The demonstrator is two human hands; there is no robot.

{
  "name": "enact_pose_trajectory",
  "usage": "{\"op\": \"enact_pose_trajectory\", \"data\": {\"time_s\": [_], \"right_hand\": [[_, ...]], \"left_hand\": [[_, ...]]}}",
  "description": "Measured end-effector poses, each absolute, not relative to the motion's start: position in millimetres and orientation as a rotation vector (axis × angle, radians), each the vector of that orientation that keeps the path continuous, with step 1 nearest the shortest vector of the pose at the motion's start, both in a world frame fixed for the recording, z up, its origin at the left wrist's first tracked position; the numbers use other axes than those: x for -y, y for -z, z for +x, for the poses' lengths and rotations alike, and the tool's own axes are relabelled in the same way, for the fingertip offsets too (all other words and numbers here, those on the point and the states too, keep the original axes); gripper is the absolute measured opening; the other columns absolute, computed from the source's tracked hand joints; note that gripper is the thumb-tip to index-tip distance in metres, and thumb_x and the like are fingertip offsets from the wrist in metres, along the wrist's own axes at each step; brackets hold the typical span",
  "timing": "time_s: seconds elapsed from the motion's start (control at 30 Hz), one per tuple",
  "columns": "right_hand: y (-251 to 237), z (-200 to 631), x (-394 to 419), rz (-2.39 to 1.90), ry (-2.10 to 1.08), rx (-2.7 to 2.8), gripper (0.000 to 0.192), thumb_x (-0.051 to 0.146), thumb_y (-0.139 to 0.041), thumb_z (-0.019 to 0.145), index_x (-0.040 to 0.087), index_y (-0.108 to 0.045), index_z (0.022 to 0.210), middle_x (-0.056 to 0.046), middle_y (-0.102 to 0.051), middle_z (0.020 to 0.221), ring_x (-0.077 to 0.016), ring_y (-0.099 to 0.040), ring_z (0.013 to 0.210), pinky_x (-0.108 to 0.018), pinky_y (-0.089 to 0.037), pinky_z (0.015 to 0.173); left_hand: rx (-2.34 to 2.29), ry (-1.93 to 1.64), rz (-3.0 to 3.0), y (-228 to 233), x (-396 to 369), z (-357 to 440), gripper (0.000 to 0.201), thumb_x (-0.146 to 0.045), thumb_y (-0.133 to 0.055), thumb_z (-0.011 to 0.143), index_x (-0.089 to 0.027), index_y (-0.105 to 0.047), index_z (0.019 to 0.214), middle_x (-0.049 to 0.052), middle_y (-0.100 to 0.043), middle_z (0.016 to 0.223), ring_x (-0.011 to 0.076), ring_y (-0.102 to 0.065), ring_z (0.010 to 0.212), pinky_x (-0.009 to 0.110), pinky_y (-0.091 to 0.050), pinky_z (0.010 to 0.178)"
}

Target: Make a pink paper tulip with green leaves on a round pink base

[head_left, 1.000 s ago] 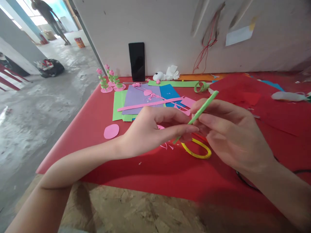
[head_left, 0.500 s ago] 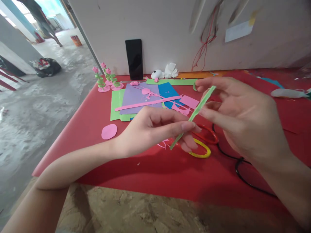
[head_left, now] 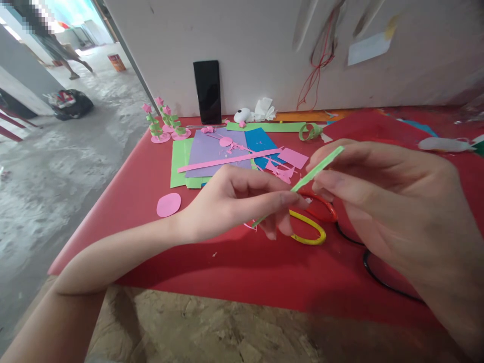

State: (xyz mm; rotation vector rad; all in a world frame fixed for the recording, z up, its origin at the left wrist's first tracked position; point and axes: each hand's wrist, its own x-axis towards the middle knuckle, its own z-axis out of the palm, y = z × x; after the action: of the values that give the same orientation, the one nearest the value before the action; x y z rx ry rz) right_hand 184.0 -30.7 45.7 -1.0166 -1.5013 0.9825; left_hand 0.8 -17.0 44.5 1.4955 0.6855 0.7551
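Note:
My left hand (head_left: 242,201) pinches a narrow folded green paper strip (head_left: 319,169) between thumb and fingers, above the table. The strip slants up to the right, its lower end showing beneath my left fingers. My right hand (head_left: 389,196) is closed around the strip's upper part, thumb and index finger at its sides. Under the hands lie scissors with a yellow and red handle (head_left: 308,243), their blades hidden. A curled green strip (head_left: 310,132) lies behind my right fingers.
Green, purple (head_left: 215,151) and blue sheets lie with pink strips and scraps. Paper flowers (head_left: 161,136) stand at the back left, beside an upright black phone (head_left: 207,93). A pink circle (head_left: 169,204) is left of my hand. A black cable (head_left: 381,285) runs at right.
The green strip has tilted flatter, and its lower end has shifted left. My right hand has moved down and right, with its fingers closer together, uncovering the green curl behind.

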Motion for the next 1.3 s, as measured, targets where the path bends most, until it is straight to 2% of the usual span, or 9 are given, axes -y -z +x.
{"op": "enact_pose_trajectory", "data": {"time_s": [0.17, 0.33, 0.4, 0.53, 0.77, 0.97, 1.07, 1.2, 1.3], "right_hand": [[-45, 185, 29, -1.036, -0.954, 1.373, 0.008, 0.024, -0.073, 0.073, 0.031, -0.074, 0.076, 0.008, -0.064, 0.081, -0.0012, -0.057, 0.07, -0.013, -0.049, 0.066], [-48, 184, 27, -1.039, -1.033, 1.282, 0.006, 0.022, -0.074, 0.069, 0.028, -0.074, 0.07, 0.005, -0.063, 0.075, -0.0009, -0.053, 0.062, -0.013, -0.048, 0.06], [-48, 184, 26, -1.036, -1.105, 1.241, 0.005, 0.021, -0.074, 0.066, 0.026, -0.073, 0.066, 0.005, -0.061, 0.07, -0.0008, -0.052, 0.059, -0.013, -0.047, 0.057], [-48, 183, 23, -1.035, -1.207, 1.213, 0.003, 0.02, -0.073, 0.064, 0.023, -0.071, 0.063, 0.004, -0.056, 0.062, -0.0013, -0.052, 0.056, -0.011, -0.043, 0.051], [-43, 182, 20, -1.064, -1.228, 1.197, 0.006, 0.022, -0.073, 0.062, 0.02, -0.068, 0.063, 0.003, -0.055, 0.061, -0.0024, -0.05, 0.054, -0.013, -0.041, 0.049], [-27, 179, 13, -1.056, -1.279, 1.319, 0.013, 0.027, -0.074, 0.066, 0.018, -0.065, 0.069, 0.002, -0.061, 0.071, -0.0038, -0.056, 0.063, -0.015, -0.045, 0.058], [-26, 179, 10, -1.075, -1.307, 1.305, 0.017, 0.028, -0.075, 0.064, 0.016, -0.063, 0.067, 0.002, -0.059, 0.067, -0.0039, -0.053, 0.06, -0.016, -0.043, 0.056], [-36, 186, 6, -1.081, -1.263, 1.152, 0.017, 0.023, -0.072, 0.059, 0.016, -0.057, 0.065, 0.004, -0.048, 0.056, -0.0025, -0.043, 0.049, -0.019, -0.032, 0.047], [-46, 192, 4, -1.063, -1.15, 1.094, 0.014, 0.02, -0.068, 0.063, 0.016, -0.055, 0.064, 0.003, -0.049, 0.057, -0.0027, -0.043, 0.049, -0.022, -0.031, 0.048]], "left_hand": [[-0.679, -0.766, 1.507, -40, 13, 0, 0.018, -0.032, -0.065, 0.085, -0.018, -0.074, 0.08, -0.003, -0.07, 0.059, 0.0043, -0.061, 0.047, 0.013, -0.051, 0.048], [-0.628, -0.767, 1.389, -35, 8, -1, 0.038, -0.043, -0.049, 0.092, -0.016, -0.072, 0.08, 0.0, -0.073, 0.064, 0.0082, -0.067, 0.054, 0.017, -0.055, 0.054], [-0.627, -0.743, 1.352, -34, 6, 0, 0.039, -0.043, -0.047, 0.093, -0.014, -0.071, 0.085, 0.003, -0.074, 0.067, 0.0105, -0.069, 0.058, 0.018, -0.055, 0.054], [-0.573, -0.705, 1.342, -33, 4, 1, 0.036, -0.04, -0.046, 0.094, -0.014, -0.071, 0.089, 0.003, -0.074, 0.071, 0.0089, -0.068, 0.056, 0.017, -0.054, 0.055], [-0.566, -0.666, 1.322, -32, 4, 3, 0.033, -0.04, -0.046, 0.094, -0.015, -0.067, 0.093, 0.003, -0.073, 0.071, 0.0067, -0.064, 0.049, 0.015, -0.051, 0.047], [-0.595, -0.646, 1.274, -26, -2, 7, 0.018, -0.03, -0.061, 0.087, -0.014, -0.061, 0.08, -0.003, -0.07, 0.067, 0.0036, -0.063, 0.047, 0.009, -0.048, 0.044], [-0.623, -0.624, 1.287, -25, -5, 6, 0.022, -0.033, -0.06, 0.088, -0.011, -0.062, 0.083, 0.001, -0.073, 0.071, 0.0051, -0.065, 0.049, 0.01, -0.049, 0.045], [-0.619, -0.635, 1.319, -25, -8, 3, 0.032, -0.039, -0.051, 0.092, -0.01, -0.065, 0.091, 0.008, -0.077, 0.083, 0.009, -0.069, 0.054, 0.016, -0.053, 0.047], [-0.621, -0.74, 1.371, -25, -7, 2, 0.032, -0.042, -0.053, 0.09, -0.012, -0.065, 0.093, 0.008, -0.077, 0.089, 0.0108, -0.071, 0.06, 0.017, -0.055, 0.05]]}}
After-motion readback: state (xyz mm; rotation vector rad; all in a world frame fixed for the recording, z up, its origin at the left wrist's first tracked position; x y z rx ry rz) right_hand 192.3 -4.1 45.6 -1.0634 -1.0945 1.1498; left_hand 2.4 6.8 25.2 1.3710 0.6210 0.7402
